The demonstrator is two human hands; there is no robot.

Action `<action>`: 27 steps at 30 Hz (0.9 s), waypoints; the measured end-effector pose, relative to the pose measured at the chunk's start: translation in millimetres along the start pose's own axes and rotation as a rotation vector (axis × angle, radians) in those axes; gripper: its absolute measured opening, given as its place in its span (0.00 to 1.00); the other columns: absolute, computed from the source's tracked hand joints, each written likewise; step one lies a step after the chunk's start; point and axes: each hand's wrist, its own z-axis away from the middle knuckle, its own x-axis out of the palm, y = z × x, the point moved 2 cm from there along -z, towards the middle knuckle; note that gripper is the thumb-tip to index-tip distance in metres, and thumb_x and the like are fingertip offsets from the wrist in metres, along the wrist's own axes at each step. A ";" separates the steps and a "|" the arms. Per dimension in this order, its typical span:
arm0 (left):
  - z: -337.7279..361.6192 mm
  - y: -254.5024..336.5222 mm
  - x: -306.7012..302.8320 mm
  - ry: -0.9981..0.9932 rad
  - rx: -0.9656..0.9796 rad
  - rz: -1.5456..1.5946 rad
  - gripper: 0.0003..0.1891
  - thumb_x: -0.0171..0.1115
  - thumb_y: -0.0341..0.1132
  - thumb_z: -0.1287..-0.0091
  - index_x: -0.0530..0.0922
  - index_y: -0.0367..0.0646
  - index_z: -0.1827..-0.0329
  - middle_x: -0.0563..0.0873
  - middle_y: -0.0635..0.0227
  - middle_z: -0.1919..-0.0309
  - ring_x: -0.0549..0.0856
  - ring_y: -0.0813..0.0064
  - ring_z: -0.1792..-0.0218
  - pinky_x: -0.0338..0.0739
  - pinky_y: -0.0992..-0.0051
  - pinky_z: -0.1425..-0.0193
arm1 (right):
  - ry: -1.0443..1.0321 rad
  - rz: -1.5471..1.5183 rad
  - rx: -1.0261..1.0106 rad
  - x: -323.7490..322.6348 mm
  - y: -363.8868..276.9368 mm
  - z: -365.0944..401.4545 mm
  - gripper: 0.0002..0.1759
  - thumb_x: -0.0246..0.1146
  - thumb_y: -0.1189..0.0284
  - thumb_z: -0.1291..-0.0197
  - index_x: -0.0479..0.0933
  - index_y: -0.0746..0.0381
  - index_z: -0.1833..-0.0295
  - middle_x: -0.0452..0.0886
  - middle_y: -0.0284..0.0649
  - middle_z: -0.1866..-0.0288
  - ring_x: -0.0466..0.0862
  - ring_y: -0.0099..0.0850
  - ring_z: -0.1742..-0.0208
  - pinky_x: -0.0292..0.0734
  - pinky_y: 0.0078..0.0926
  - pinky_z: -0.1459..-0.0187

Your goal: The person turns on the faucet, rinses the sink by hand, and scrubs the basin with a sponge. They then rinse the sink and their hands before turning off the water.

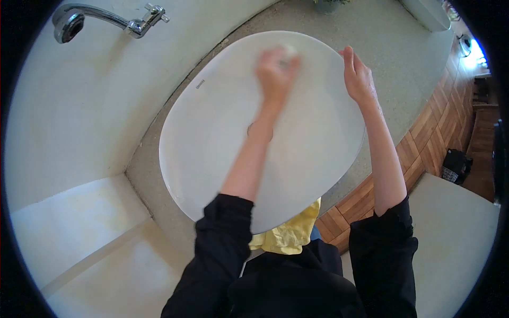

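Observation:
A large white oval wash basin (212, 132) fills the middle of the head view. Smeared by motion, my left hand (278, 74) is over the far part of the bowl, its fingers closed round a small whitish thing (289, 52) whose kind I cannot make out. My left wrist passes in front of the round drain, partly hiding it. On the right rim rests my right hand (359, 79), fingers stretched out along the basin's outer side and nothing visible in them. A yellow cloth (291, 233) hangs below the basin's near edge, close to my body.
A chrome tap (101, 16) juts from the pale wall at the upper left. The basin stands on a grey counter (403, 63), with part of a plant pot (327, 6) at the back. Wooden floor (424, 127) and a black bag (457, 165) lie to the right.

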 end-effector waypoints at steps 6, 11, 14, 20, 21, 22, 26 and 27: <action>24.0 14.6 12.8 -0.203 0.039 0.124 0.14 0.74 0.37 0.49 0.83 0.37 0.64 0.83 0.59 0.68 0.83 0.61 0.67 0.78 0.67 0.61 | -0.055 0.115 0.047 0.4 3.0 -4.2 0.39 0.34 0.45 0.28 0.78 0.68 0.51 0.79 0.65 0.53 0.75 0.63 0.46 0.70 0.51 0.43; -10.8 -16.0 -25.5 -0.125 -0.059 -0.011 0.14 0.74 0.36 0.49 0.84 0.35 0.65 0.84 0.58 0.68 0.83 0.61 0.67 0.77 0.66 0.62 | -0.105 0.152 0.079 -3.3 -1.1 -2.7 0.40 0.33 0.45 0.28 0.79 0.70 0.53 0.78 0.66 0.52 0.74 0.63 0.45 0.69 0.52 0.42; 24.1 40.2 20.7 -0.088 -0.181 0.122 0.15 0.74 0.38 0.49 0.84 0.35 0.66 0.84 0.59 0.70 0.83 0.64 0.69 0.77 0.69 0.65 | -0.106 0.156 0.057 -1.7 -6.0 -4.5 0.41 0.32 0.44 0.28 0.79 0.70 0.52 0.78 0.66 0.52 0.74 0.63 0.44 0.69 0.51 0.42; -15.2 -13.3 -10.7 -0.187 0.178 -0.027 0.15 0.74 0.36 0.48 0.84 0.36 0.63 0.84 0.59 0.70 0.83 0.63 0.69 0.79 0.69 0.64 | -0.069 0.122 0.037 0.2 -5.7 -1.3 0.41 0.32 0.44 0.28 0.77 0.69 0.48 0.78 0.65 0.51 0.74 0.62 0.43 0.69 0.50 0.41; -31.3 -20.5 -22.5 -0.202 0.126 -0.080 0.14 0.74 0.36 0.49 0.85 0.36 0.63 0.84 0.59 0.70 0.83 0.63 0.69 0.79 0.69 0.63 | -0.050 0.110 0.035 0.7 -3.9 -1.7 0.41 0.31 0.44 0.28 0.77 0.69 0.47 0.78 0.65 0.50 0.74 0.62 0.42 0.69 0.49 0.41; -29.2 -20.2 -20.8 -0.134 0.094 -0.078 0.15 0.75 0.36 0.49 0.85 0.35 0.64 0.84 0.59 0.70 0.83 0.64 0.69 0.78 0.69 0.64 | -0.068 0.105 0.049 -0.2 -2.1 -2.3 0.41 0.32 0.44 0.28 0.77 0.69 0.47 0.78 0.64 0.49 0.74 0.61 0.42 0.69 0.49 0.40; -2.3 8.0 2.8 -0.030 -0.089 0.018 0.15 0.76 0.36 0.51 0.85 0.36 0.64 0.84 0.61 0.71 0.83 0.68 0.70 0.75 0.74 0.68 | -0.095 0.059 0.048 4.7 3.4 -3.9 0.40 0.32 0.44 0.28 0.77 0.68 0.46 0.78 0.63 0.47 0.73 0.59 0.40 0.68 0.47 0.39; 10.1 27.7 18.2 -0.019 -0.123 0.091 0.15 0.77 0.36 0.52 0.85 0.36 0.64 0.84 0.61 0.70 0.83 0.69 0.71 0.75 0.74 0.69 | -0.082 0.054 0.028 3.7 5.2 -6.7 0.40 0.32 0.44 0.28 0.77 0.68 0.46 0.78 0.63 0.47 0.74 0.58 0.40 0.68 0.47 0.39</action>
